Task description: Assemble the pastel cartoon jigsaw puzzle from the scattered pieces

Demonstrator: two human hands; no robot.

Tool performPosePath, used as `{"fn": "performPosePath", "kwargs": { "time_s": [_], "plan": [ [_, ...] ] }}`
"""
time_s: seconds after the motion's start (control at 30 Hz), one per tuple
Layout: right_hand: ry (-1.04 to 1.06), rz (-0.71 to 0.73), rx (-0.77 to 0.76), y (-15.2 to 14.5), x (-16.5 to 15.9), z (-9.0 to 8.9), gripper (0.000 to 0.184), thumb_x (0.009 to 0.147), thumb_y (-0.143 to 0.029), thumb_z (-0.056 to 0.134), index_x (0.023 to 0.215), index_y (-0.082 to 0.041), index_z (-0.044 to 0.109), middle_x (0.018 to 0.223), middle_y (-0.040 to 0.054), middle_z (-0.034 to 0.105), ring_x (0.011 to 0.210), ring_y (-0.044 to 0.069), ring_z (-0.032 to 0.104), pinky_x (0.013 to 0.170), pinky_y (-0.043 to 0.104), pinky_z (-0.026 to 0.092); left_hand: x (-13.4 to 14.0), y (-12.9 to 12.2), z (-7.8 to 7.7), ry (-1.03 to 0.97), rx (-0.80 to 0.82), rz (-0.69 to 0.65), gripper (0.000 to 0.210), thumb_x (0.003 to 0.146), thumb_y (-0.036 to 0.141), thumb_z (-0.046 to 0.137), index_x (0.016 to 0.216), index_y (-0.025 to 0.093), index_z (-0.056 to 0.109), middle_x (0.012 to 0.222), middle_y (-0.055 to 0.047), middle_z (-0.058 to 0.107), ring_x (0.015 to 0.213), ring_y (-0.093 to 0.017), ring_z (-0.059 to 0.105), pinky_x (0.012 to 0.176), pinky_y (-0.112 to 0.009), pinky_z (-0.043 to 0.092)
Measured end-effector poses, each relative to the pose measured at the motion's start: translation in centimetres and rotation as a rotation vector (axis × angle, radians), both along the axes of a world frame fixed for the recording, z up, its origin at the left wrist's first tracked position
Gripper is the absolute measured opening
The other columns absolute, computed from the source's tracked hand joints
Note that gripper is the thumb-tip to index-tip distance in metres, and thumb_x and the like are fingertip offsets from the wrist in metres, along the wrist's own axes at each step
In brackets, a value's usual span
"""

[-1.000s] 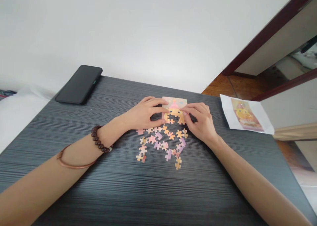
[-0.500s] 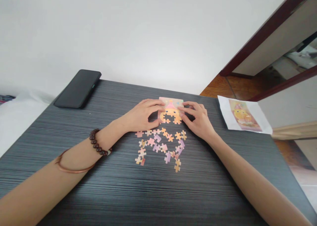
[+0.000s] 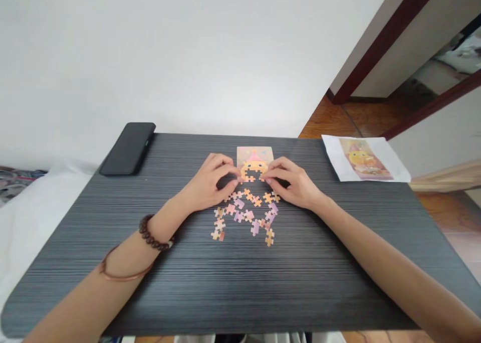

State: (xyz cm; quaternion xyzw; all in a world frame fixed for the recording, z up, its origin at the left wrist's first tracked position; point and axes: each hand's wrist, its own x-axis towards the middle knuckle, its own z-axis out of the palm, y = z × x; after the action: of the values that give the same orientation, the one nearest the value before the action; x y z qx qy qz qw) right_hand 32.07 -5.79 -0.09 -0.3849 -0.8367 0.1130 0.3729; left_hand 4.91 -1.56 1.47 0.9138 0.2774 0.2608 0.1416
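A partly assembled jigsaw puzzle (image 3: 243,155) lies flat near the back of the dark table. It shows a yellow character in a pink pointed hat, with a gap in its lower middle. My left hand (image 3: 212,182) is at the puzzle's lower left edge, thumb and fingertips drawn close together there. At the lower right edge, my right hand (image 3: 291,182) has its thumb and index finger close together on the border pieces, which they partly cover. Just in front of the puzzle several loose jigsaw pieces (image 3: 248,215) are spread in pink, purple and orange; my left thumb hides a few.
At the table's back left lies a black phone (image 3: 128,148). A creased white sheet (image 3: 332,155) with a printed picture of the same character is at the back right. The table (image 3: 240,288) meets a white wall (image 3: 188,57) behind; a doorway opens beyond on the right.
Both hands have slid down along the puzzle's sides to its lower corners and moved closer together. The camera view has shifted, showing the table's front edge.
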Motion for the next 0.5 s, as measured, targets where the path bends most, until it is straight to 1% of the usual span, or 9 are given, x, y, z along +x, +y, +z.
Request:
{"fn": "performPosePath", "kwargs": {
  "time_s": [0.07,0.1,0.17,0.2,0.23,0.3,0.37,0.43,0.5],
  "plan": [
    [-0.041,0.084,-0.018,-1.1,-0.1,0.2,0.019,0.095,-0.023,0.057,0.106,-0.021,0.072,0.103,0.0082,0.065,0.097,0.02,0.063,0.086,0.038,0.055,-1.0,-2.1,0.3,0.057,-0.034,-0.06,0.02,0.096,0.03,0.055,0.109,0.02,0.066,0.11,-0.009,0.059,0.107,-0.024,0.055,0.099,-0.042,0.048],
    [-0.067,0.1,-0.038,-1.6,-0.1,0.3,0.02,0.094,-0.028,0.06,0.11,-0.021,0.071,0.107,0.0092,0.064,0.102,0.022,0.063,0.09,0.041,0.054,-1.6,-3.1,0.4,0.096,-0.047,-0.079,0.023,0.095,0.032,0.057,0.114,0.02,0.065,0.114,-0.009,0.06,0.11,-0.024,0.056,0.101,-0.042,0.048],
    [-0.136,0.129,-0.074,-2.8,-0.1,0.3,0.037,0.089,-0.043,0.068,0.119,-0.021,0.068,0.115,0.0111,0.063,0.106,0.024,0.061,0.094,0.045,0.053,-2.6,-4.8,0.3,0.178,-0.043,-0.131,0.043,0.093,0.039,0.062,0.132,0.021,0.058,0.129,-0.012,0.058,0.123,-0.028,0.053,0.108,-0.046,0.045],
    [-0.184,0.141,-0.085,-3.4,0.0,0.3,0.046,0.087,-0.049,0.069,0.122,-0.021,0.067,0.118,0.0119,0.062,0.107,0.025,0.06,0.094,0.046,0.052,-2.8,-5.5,0.3,0.214,-0.019,-0.15,0.051,0.093,0.042,0.062,0.139,0.022,0.054,0.138,-0.013,0.055,0.13,-0.031,0.05,0.114,-0.05,0.04],
    [-0.234,0.149,-0.097,-3.8,0.0,0.2,0.048,0.087,-0.051,0.069,0.125,-0.022,0.066,0.119,0.0118,0.062,0.106,0.025,0.06,0.094,0.047,0.052,-2.9,-5.9,0.2,0.266,-0.004,-0.155,0.055,0.094,0.043,0.06,0.145,0.023,0.049,0.146,-0.013,0.051,0.137,-0.033,0.045,0.118,-0.053,0.035],
    [-0.274,0.113,-0.11,-4.4,0.0,0.2,0.042,0.091,-0.047,0.066,0.126,-0.023,0.066,0.118,0.0114,0.063,0.106,0.025,0.06,0.093,0.046,0.052,-2.6,-6.2,0.0,0.337,0.013,-0.154,0.06,0.098,0.045,0.055,0.152,0.024,0.04,0.154,-0.012,0.045,0.144,-0.033,0.039,0.122,-0.056,0.028],
    [-0.277,0.058,-0.112,-4.6,-0.1,0.2,0.033,0.094,-0.039,0.062,0.123,-0.024,0.067,0.116,0.0106,0.063,0.106,0.024,0.061,0.094,0.045,0.052,-1.7,-6.1,-0.1,0.373,0.021,-0.161,0.064,0.099,0.049,0.051,0.155,0.023,0.035,0.158,-0.012,0.042,0.147,-0.032,0.034,0.123,-0.057,0.024],
    [-0.266,0.02,-0.1,-4.6,0.0,0.2,0.029,0.095,-0.035,0.061,0.121,-0.024,0.067,0.114,0.0102,0.064,0.106,0.023,0.061,0.095,0.044,0.052,-0.5,-5.7,-0.1,0.369,0.024,-0.163,0.064,0.099,0.051,0.05,0.155,0.021,0.035,0.158,-0.013,0.041,0.148,-0.033,0.032,0.123,-0.058,0.023],
    [-0.247,0.01,-0.083,-4.5,0.2,0.3,0.028,0.096,-0.035,0.06,0.119,-0.022,0.068,0.111,0.0102,0.065,0.103,0.023,0.062,0.093,0.043,0.053,0.7,-5.4,0.0,0.332,0.008,-0.154,0.062,0.098,0.053,0.051,0.15,0.02,0.042,0.154,-0.015,0.044,0.146,-0.034,0.034,0.122,-0.057,0.026]
  ]
}}
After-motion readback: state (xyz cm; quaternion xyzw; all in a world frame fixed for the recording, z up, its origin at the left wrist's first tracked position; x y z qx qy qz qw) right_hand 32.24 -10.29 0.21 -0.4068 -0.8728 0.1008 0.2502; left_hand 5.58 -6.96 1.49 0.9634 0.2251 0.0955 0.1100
